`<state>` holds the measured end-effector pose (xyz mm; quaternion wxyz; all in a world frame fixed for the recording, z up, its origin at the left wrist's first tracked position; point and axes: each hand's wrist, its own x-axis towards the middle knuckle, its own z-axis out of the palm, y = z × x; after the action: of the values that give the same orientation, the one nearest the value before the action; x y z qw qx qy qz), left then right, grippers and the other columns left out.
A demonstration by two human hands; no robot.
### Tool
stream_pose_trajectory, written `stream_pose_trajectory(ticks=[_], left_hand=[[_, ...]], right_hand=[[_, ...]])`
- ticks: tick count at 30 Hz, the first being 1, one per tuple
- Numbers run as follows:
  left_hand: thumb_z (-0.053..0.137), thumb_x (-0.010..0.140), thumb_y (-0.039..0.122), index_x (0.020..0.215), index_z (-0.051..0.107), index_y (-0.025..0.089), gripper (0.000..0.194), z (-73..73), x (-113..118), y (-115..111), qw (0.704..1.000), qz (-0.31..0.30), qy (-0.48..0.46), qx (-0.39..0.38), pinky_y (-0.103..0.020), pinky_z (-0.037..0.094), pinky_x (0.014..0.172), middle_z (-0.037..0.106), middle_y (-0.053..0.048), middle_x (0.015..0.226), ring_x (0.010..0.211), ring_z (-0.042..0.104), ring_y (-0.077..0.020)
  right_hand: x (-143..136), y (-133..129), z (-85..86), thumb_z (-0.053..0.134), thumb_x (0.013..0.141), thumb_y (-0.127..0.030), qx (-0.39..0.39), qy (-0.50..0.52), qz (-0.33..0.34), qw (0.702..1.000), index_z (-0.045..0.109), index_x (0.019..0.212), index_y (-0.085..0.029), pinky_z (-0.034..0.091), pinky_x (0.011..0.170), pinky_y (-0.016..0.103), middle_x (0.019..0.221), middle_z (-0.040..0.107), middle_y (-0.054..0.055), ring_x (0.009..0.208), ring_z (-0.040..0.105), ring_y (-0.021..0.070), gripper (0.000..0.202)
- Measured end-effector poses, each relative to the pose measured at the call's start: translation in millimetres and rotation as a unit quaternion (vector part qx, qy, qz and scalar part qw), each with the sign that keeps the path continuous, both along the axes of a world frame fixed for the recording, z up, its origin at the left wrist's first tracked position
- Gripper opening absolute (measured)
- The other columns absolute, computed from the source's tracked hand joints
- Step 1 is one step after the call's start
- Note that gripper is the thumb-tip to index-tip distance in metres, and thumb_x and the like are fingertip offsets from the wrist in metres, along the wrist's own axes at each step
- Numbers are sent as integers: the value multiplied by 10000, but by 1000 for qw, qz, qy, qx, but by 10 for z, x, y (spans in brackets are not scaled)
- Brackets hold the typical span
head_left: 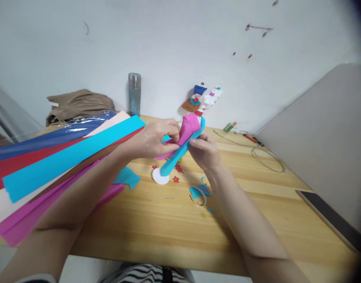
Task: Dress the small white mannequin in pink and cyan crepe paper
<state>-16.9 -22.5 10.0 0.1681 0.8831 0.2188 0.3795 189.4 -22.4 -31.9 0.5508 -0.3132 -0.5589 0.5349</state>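
Observation:
A small figure dressed in pink cloth (190,125) and a turquoise strip (176,156) is held up over the table between my hands. My left hand (157,138) pinches the pink cloth from the left side. On the right, my right hand (204,149) grips the turquoise strip with its thumb on top. The strip's lower end reaches a white round disc (160,176). Red flower cut-outs (175,179) lie beside the disc. A whitish ring (201,199) rests over a turquoise scrap (196,192) nearer to me.
Long coloured sheets (71,157) fan out at the left. Behind them are a brown cloth (80,104) and a grey-green flask (135,94). Decorated pieces (198,96) stand by the wall. A cable (257,157) and a phone-like dark slab (328,216) lie at the right.

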Motion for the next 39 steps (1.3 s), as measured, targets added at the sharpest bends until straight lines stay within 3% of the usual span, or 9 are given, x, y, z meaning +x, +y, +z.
stream_pose_trajectory(ticks=[4, 12, 20, 31, 39], left_hand=[[691, 809, 220, 727, 609, 199, 118, 9, 2, -13, 1000, 7, -11, 1, -281, 462, 727, 648, -9, 784, 728, 575, -142], [651, 814, 236, 724, 629, 182, 107, -59, 38, 45, 994, -11, -72, -76, -274, 494, 734, 670, -17, 779, 754, 606, -140], [659, 799, 249, 707, 651, 170, 121, -66, 50, 73, 988, -19, -91, -126, -266, 502, 710, 670, -4, 737, 702, 610, -122], [803, 670, 303, 659, 635, 157, 223, 10, 88, 71, 927, 16, -121, -354, -238, 412, 583, 593, 22, 632, 595, 518, -94], [806, 690, 274, 674, 638, 168, 200, 103, 40, 62, 908, -19, -102, -406, -242, 424, 619, 607, 23, 646, 620, 538, -99]], right_hand=[[3, 2, -7, 889, 593, -408, 6, 2, 0, 1000, 729, 636, -264, 514, 615, 376, 632, 664, 1, 583, 555, 181, 220], [0, -3, -1, 871, 582, -328, -2, 20, 4, 1000, 739, 620, -269, 514, 604, 370, 658, 700, 13, 611, 578, 194, 150], [-28, -5, 27, 849, 553, -334, -5, 30, 4, 1000, 596, 503, -250, 510, 631, 370, 611, 658, 1, 608, 599, 188, 271], [-2, 3, -29, 883, 573, -364, -7, 19, 1, 1000, 773, 624, -268, 483, 585, 385, 605, 680, 18, 569, 568, 200, 155], [-13, -6, -21, 892, 565, -383, -1, 19, -8, 1000, 750, 605, -275, 498, 597, 372, 617, 682, 5, 579, 563, 189, 183]])
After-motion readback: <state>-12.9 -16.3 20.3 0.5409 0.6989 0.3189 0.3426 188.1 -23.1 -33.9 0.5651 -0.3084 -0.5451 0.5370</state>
